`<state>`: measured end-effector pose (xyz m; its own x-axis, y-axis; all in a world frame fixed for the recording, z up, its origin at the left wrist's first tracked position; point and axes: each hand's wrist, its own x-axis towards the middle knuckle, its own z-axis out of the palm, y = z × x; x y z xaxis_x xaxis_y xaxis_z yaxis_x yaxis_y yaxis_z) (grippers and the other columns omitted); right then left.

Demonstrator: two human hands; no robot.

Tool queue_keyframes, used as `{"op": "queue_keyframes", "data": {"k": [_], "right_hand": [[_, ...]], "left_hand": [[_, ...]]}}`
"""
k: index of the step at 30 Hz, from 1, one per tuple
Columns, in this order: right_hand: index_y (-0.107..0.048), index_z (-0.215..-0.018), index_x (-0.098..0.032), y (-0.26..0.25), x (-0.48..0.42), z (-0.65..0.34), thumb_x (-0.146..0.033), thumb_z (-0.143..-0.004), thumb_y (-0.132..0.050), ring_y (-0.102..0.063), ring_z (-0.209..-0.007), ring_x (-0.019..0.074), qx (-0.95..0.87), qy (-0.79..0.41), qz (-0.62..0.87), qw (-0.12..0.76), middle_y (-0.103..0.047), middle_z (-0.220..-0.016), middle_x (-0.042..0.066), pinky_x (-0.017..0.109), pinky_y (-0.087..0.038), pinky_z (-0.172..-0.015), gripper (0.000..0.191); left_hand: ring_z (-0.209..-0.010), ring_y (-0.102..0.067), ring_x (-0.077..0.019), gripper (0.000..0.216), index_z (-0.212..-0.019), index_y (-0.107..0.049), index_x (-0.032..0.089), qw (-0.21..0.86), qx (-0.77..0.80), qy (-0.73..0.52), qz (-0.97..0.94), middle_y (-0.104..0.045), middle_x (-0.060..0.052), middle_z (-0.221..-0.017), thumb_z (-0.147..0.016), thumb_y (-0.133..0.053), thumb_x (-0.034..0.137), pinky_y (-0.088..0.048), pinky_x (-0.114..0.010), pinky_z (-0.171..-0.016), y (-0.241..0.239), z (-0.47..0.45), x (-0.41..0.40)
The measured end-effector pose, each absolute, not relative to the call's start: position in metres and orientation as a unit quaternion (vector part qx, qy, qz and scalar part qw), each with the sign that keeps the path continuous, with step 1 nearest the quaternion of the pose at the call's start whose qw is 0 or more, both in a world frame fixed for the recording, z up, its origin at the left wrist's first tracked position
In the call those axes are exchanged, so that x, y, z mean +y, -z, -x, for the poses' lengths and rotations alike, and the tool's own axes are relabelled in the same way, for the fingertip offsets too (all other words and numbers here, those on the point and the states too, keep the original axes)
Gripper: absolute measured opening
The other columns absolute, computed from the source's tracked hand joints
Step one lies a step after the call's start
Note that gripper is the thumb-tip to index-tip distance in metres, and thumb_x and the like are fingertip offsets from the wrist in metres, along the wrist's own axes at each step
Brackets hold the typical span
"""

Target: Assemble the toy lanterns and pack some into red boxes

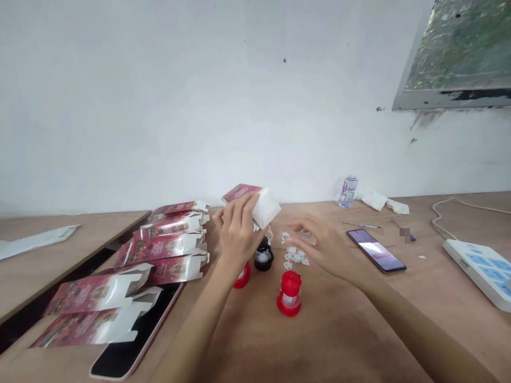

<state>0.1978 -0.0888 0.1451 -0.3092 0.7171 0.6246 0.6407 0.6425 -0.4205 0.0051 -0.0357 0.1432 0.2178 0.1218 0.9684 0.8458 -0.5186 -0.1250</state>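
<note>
- Red-and-white carton (255, 206): your left hand (237, 236) is grasping it.
- Your right hand (325, 244) is hovering, released, beside the small white pieces (295, 257).
- Lifting one is probably asking for a fine pinch.

Left hand (237, 234): raised, forearm angled upward, fingers curled in a grasp. Right hand (324, 246): just beside it, palm down, fingers spread.

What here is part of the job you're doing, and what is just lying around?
In use: box in left hand; white bits by right hand; red lantern; black lantern; flat cartons.
Lying about: phone; bottle; power strip; tissues.
</note>
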Motion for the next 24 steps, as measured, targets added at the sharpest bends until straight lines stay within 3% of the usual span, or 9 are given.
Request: {"op": "queue_keyframes", "data": {"k": [3, 6, 9, 12, 16, 19, 22, 24], "right_hand": [[-0.055, -0.106, -0.023, -0.156, -0.087, -0.176, -0.034, -0.085, -0.058, -0.06, -0.089, 0.0204, -0.753, -0.003, 0.43, 0.497, -0.062, -0.099, 0.006, 0.033, -0.049, -0.074, 0.024], [-0.05, -0.105, -0.021, -0.158, -0.082, -0.156, -0.035, -0.08, -0.063, -0.058, -0.094, 0.0227, -0.747, 0.006, 0.436, 0.502, -0.058, -0.102, 0.007, 0.035, -0.049, -0.075, 0.031], [-0.043, -0.1, -0.02, -0.155, -0.079, -0.146, -0.036, -0.074, -0.068, -0.058, -0.086, 0.0206, -0.722, -0.038, 0.451, 0.523, -0.053, -0.097, 0.006, 0.033, -0.05, -0.066, 0.039], [-0.038, -0.089, -0.022, -0.153, -0.078, -0.148, -0.038, -0.069, -0.071, -0.057, -0.077, 0.0173, -0.697, -0.093, 0.447, 0.553, -0.05, -0.089, 0.002, 0.031, -0.049, -0.062, 0.042], [-0.035, -0.077, -0.023, -0.155, -0.078, -0.158, -0.026, -0.075, -0.06, -0.053, -0.078, 0.0156, -0.714, -0.102, 0.413, 0.556, -0.047, -0.083, 0.0, 0.032, -0.049, -0.069, 0.026], [-0.043, -0.089, -0.022, -0.157, -0.078, -0.164, -0.015, -0.076, -0.053, -0.055, -0.09, 0.0185, -0.736, -0.076, 0.418, 0.528, -0.052, -0.096, 0.004, 0.035, -0.05, -0.077, 0.018], [-0.043, -0.113, -0.019, -0.159, -0.074, -0.17, -0.007, -0.074, -0.049, -0.049, -0.113, 0.0237, -0.754, 0.024, 0.419, 0.506, -0.049, -0.12, 0.011, 0.041, -0.045, -0.092, 0.042], [-0.043, -0.118, -0.019, -0.159, -0.072, -0.174, -0.003, -0.075, -0.046, -0.047, -0.117, 0.0245, -0.793, 0.079, 0.39, 0.462, -0.05, -0.124, 0.012, 0.042, -0.043, -0.096, 0.046]], "left_hand": [[-0.093, -0.054, -0.0267, 0.049, -0.123, -0.05, 0.019, 0.365, -0.332, 0.532, 0.688, -0.066, -0.01, -0.111, -0.076, -0.063, 0.029, -0.027, -0.037, -0.079, -0.139, -0.008, -0.037], [-0.09, -0.052, -0.0264, 0.044, -0.12, -0.052, 0.018, 0.393, -0.332, 0.54, 0.666, -0.067, -0.009, -0.111, -0.077, -0.058, 0.023, -0.027, -0.037, -0.077, -0.137, -0.011, -0.04], [-0.088, -0.052, -0.0244, 0.043, -0.119, -0.051, 0.018, 0.392, -0.335, 0.54, 0.665, -0.068, -0.007, -0.109, -0.076, -0.054, 0.014, -0.027, -0.036, -0.076, -0.138, -0.013, -0.045], [-0.088, -0.053, -0.0238, 0.041, -0.118, -0.049, 0.019, 0.353, -0.33, 0.564, 0.67, -0.069, -0.007, -0.107, -0.078, -0.056, 0.022, -0.028, -0.036, -0.076, -0.14, -0.013, -0.048], [-0.092, -0.052, -0.0253, 0.048, -0.117, -0.046, 0.022, 0.31, -0.332, 0.563, 0.691, -0.069, -0.006, -0.108, -0.074, -0.064, 0.035, -0.03, -0.037, -0.078, -0.144, -0.007, -0.047], [-0.094, -0.053, -0.0249, 0.045, -0.115, -0.047, 0.024, 0.333, -0.304, 0.516, 0.729, -0.068, -0.005, -0.111, -0.074, -0.064, 0.027, -0.029, -0.037, -0.08, -0.146, -0.002, -0.044], [-0.094, -0.057, -0.0217, 0.039, -0.113, -0.05, 0.024, 0.37, -0.25, 0.453, 0.771, -0.068, -0.002, -0.112, -0.076, -0.057, 0.015, -0.028, -0.037, -0.083, -0.148, -0.002, -0.043], [-0.095, -0.06, -0.0195, 0.037, -0.112, -0.051, 0.024, 0.371, -0.225, 0.421, 0.797, -0.069, -0.002, -0.11, -0.077, -0.051, 0.009, -0.028, -0.035, -0.084, -0.147, -0.004, -0.044]]}}
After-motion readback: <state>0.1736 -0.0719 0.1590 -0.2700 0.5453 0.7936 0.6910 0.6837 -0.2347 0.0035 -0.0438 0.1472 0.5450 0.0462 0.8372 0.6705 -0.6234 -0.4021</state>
